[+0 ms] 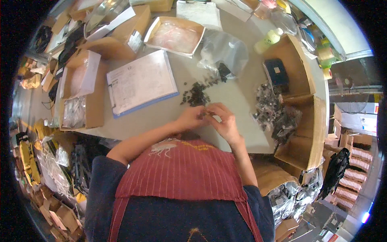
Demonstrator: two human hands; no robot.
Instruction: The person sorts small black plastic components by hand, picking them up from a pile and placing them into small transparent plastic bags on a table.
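Head view: the step in hand appears to be two-handed handling of a small dark piece [208,114] at frame centre, just below the loose pile [197,94]. The right hand [226,124] pinches it; the left hand's [191,119] grip cannot be told. The next move likely calls for steady fingertips.

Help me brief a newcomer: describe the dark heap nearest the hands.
On the grey table, find the person's left hand and right hand. Just beyond lies the heap of small dark pieces. Unlike the pale-flecked pile farther right, it looks uniformly dark.
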